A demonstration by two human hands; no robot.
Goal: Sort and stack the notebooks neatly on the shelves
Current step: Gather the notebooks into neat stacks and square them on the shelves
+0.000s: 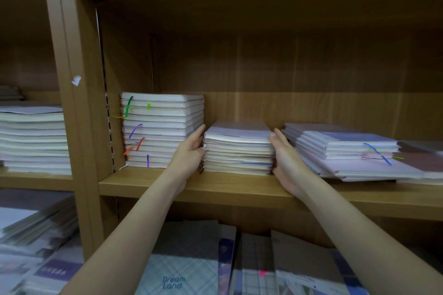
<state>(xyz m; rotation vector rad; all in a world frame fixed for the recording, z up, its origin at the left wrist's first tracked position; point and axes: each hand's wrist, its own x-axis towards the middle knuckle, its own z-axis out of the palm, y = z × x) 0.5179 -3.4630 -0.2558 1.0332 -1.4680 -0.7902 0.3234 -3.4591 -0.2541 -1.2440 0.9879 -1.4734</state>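
A middle stack of pale notebooks (238, 148) stands on the wooden shelf (215, 187). My left hand (190, 153) presses flat against the stack's left side, fingers straight. On the stack's right side, my right hand (286, 159) presses with fingers extended. A taller stack of spiral notebooks (163, 129) with coloured ribbon markers sits just to the left. To the right lies a loose, uneven pile of lilac notebooks (347, 151) with blue and green ribbons.
A shelf upright (79, 103) divides off the left bay, which holds another notebook stack (33, 141). Below the shelf lie more notebooks, one plaid cover reading "Dream Land" (177, 275). A dark brown notebook (422, 158) sits at the far right.
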